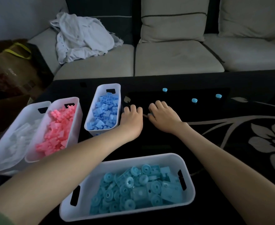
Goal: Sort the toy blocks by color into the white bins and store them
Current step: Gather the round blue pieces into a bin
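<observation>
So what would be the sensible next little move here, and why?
Probably the right hand reaches for the nearest turquoise disc: three such discs lie loose on the table, and the front bin holds matching turquoise pieces.

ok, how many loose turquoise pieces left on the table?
3. One piece beyond the right hand, a second to its right, a third farthest right. Hands may hide others.

White bins (93, 176) hold white blocks (20, 137), pink blocks (57, 132), blue blocks (104, 111), turquoise blocks (133, 189); three turquoise discs (194, 100) lie loose outside.
</observation>
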